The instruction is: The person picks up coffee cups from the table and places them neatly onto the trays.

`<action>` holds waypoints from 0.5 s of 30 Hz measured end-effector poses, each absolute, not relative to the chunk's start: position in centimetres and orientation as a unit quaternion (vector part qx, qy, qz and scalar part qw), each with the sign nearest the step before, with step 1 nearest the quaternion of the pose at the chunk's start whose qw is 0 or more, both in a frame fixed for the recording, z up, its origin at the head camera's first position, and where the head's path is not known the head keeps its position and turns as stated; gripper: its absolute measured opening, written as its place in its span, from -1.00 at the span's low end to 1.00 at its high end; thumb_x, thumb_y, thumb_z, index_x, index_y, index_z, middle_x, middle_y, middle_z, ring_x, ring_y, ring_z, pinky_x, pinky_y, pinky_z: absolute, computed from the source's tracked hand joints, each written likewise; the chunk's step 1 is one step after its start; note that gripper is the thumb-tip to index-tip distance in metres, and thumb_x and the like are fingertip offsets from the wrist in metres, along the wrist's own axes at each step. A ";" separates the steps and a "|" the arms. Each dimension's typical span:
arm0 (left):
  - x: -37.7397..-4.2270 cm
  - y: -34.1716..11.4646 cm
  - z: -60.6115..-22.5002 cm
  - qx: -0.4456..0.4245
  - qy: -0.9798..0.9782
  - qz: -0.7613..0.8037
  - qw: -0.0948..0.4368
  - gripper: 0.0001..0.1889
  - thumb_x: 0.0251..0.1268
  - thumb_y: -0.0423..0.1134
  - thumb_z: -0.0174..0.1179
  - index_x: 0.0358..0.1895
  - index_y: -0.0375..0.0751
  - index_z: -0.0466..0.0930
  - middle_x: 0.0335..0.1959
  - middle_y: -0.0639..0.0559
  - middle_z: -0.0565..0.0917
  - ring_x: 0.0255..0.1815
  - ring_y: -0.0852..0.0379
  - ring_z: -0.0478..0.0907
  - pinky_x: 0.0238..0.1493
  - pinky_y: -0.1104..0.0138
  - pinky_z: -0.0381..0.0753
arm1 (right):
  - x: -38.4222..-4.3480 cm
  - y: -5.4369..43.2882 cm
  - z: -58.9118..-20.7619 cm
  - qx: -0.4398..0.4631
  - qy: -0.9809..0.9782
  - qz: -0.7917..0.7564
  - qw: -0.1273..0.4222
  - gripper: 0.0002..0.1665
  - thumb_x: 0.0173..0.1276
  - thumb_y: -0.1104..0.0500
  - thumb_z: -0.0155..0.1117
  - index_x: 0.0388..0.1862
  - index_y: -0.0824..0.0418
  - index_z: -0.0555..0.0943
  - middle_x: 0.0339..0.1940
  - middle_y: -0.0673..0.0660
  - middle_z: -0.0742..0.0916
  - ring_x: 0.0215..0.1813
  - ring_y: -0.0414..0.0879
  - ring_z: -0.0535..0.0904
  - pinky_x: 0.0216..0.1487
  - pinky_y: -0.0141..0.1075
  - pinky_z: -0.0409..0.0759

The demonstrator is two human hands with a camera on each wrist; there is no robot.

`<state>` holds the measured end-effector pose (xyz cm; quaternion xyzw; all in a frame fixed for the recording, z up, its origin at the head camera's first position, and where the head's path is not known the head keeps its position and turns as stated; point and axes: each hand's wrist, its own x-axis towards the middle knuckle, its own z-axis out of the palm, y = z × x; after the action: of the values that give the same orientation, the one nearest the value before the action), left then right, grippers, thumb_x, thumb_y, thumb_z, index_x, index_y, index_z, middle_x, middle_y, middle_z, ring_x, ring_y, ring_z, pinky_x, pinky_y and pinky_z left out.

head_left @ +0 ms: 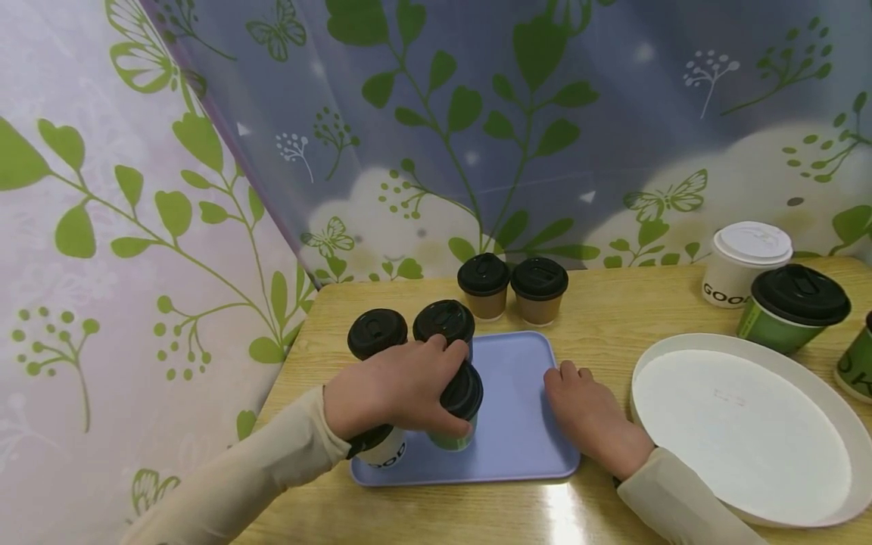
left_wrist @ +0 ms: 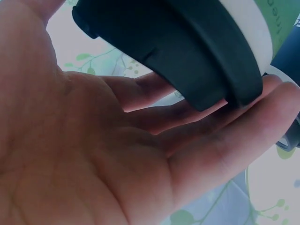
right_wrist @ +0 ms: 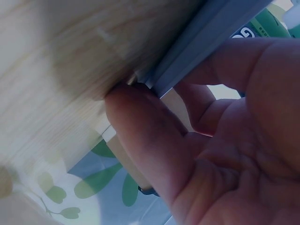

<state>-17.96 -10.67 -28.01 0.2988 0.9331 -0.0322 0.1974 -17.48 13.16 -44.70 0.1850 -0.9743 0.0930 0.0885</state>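
My left hand (head_left: 402, 382) reaches over the blue tray (head_left: 521, 412) and holds a green paper cup (head_left: 450, 439) with a black lid, thumb at its near side. The left wrist view has the black lid (left_wrist: 187, 51) between thumb and fingers. Behind the hand stand two more black-lidded cups, one at the left (head_left: 377, 329) and one dark blue cup (head_left: 444, 319). A white lettered cup (head_left: 386, 453) is partly hidden beneath the left wrist. At the tray's right edge, my right hand (head_left: 593, 412) grips the rim (right_wrist: 206, 44), fingertips at its underside.
Two brown cups (head_left: 485, 295) with black lids stand behind the tray. A round white tray (head_left: 742, 431) lies at the right. Beyond it are a white-lidded cup (head_left: 729, 276), a green cup (head_left: 783, 325) and another green cup (head_left: 857, 363) cut off by the frame. Patterned cloth hangs behind and left.
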 end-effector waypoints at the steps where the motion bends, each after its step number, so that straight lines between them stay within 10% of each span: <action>1: -18.0 -10.7 -28.1 0.299 0.933 -0.032 0.200 -0.10 0.21 0.29 0.40 0.46 -0.19 0.32 0.15 -0.18 0.53 -0.07 -0.05 0.61 0.02 0.13 0.62 | -17.5 13.2 -44.7 0.185 -0.974 0.093 0.089 -0.89 0.39 0.46 0.15 -0.32 0.34 0.44 -0.37 0.26 0.46 -0.39 0.17 0.45 -0.50 0.00 0.53; 15: -17.9 -10.7 -28.3 0.291 0.933 -0.025 0.210 -0.11 0.16 0.25 0.45 0.43 -0.20 0.36 0.10 -0.14 0.56 -0.11 0.03 0.60 -0.01 0.17 0.61 | -17.4 13.2 -44.7 0.186 -0.973 0.097 0.093 -0.89 0.40 0.46 0.13 -0.32 0.34 0.43 -0.38 0.25 0.45 -0.39 0.16 0.44 -0.50 0.00 0.52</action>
<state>-17.94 -10.69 -28.27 0.2906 0.9331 -0.0250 0.2103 -17.41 13.18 -44.68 0.1863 -0.9732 0.0973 0.0935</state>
